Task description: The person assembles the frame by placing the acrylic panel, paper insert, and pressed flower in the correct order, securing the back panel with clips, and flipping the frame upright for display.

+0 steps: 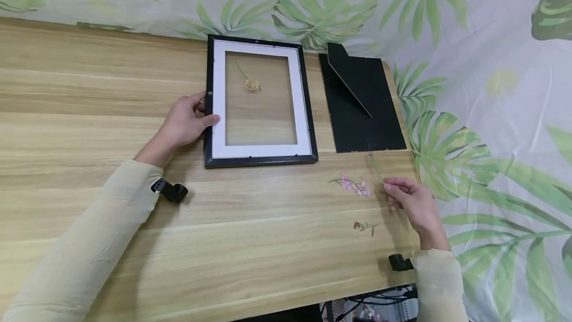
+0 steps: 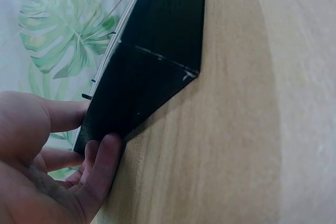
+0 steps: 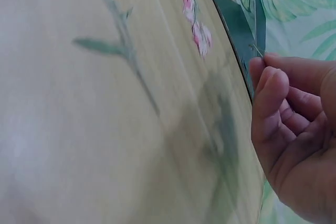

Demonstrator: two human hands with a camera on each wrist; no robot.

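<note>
My left hand (image 1: 184, 122) grips the left side of a black picture frame (image 1: 261, 162), its thumb over the white mat (image 1: 219, 78) and its fingers at the outer edge. Inside the mat's window shows a dried yellow flower (image 1: 252, 85) on a thin stem. At the right, my right hand (image 1: 413, 203) pinches a slender green sprig (image 1: 374, 164) between thumb and fingertips, above the table. Just left of that hand lie a pink flower sprig (image 1: 355, 185) and, lower down, a small red flower (image 1: 364, 226). The left wrist view has the black frame side (image 2: 131, 87) tilted, with fingers against it.
A black backing board (image 1: 384, 130) with its stand leg (image 1: 348, 81) raised lies right of the frame. Leaf-print cloth (image 1: 491, 113) borders the wooden table (image 1: 223, 242) at the back and right. Cables (image 1: 380, 302) show below the front edge.
</note>
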